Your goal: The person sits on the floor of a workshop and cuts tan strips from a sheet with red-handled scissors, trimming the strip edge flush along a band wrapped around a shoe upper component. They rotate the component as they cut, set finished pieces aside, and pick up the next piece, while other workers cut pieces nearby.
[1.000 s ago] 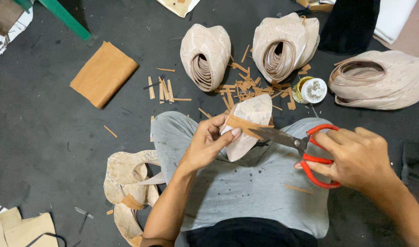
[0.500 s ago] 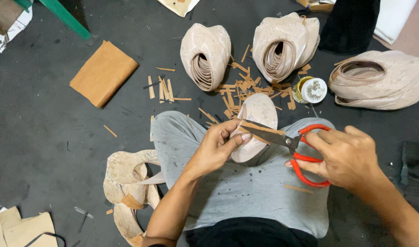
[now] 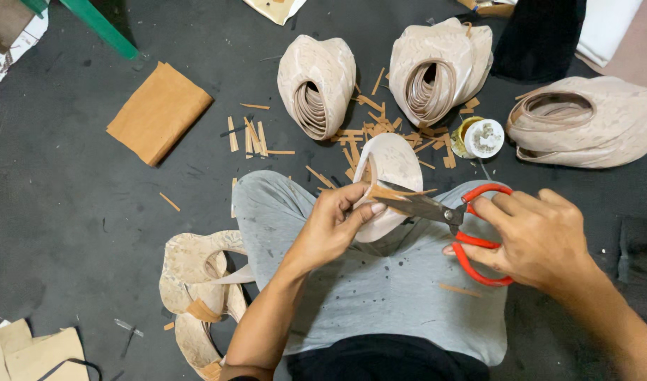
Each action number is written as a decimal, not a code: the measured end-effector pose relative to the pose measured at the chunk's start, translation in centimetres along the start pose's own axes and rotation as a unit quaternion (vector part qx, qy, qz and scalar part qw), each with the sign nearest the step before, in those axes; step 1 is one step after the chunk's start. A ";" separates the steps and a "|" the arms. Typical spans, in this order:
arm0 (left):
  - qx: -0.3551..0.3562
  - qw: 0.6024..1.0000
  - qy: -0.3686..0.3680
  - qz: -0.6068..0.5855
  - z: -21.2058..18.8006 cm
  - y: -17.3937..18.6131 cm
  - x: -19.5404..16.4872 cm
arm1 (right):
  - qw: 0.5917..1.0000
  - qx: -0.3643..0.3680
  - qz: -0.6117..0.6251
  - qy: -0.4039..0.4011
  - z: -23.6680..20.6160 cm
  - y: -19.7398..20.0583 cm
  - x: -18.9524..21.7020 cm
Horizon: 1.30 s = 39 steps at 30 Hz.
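Note:
My left hand [image 3: 335, 222] pinches a pale, oval leather-like piece [image 3: 392, 164] with a tan strip along its edge, held over my grey-clad lap. My right hand [image 3: 539, 236] grips red-handled scissors [image 3: 472, 212], fingers through the loops. The dark blades [image 3: 416, 204] are closed across the tan strip at the piece's edge, right by my left thumb and fingertips.
Three bundles of nested pale pieces [image 3: 318, 81] [image 3: 440, 67] [image 3: 581, 120] lie on the dark floor ahead, with several tan offcuts [image 3: 369, 130] scattered between. A small round tin [image 3: 477, 137] sits near them. A folded tan sheet [image 3: 158, 113] lies left; more pale pieces [image 3: 196, 282] rest by my left leg.
The oval piece has turned more upright in my left hand, and the scissors have shifted slightly down and right, blades now closed on the tan strip.

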<state>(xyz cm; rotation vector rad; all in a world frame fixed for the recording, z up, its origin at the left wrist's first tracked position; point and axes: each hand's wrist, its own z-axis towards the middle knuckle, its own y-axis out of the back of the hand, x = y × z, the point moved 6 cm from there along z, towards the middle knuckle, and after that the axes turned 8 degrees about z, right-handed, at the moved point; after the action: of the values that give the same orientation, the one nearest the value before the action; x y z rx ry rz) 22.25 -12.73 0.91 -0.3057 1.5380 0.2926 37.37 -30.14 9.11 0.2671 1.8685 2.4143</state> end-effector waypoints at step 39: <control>0.006 0.999 -0.001 -0.043 0.5 -0.5 0.5 | 0.999 0.011 0.024 -0.030 -0.7 -0.8 -1.2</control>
<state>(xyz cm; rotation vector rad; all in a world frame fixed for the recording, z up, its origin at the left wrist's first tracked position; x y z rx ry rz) 22.87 -13.06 0.45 -0.3606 1.5197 0.2150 38.40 -30.83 8.08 0.3871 1.8851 2.3888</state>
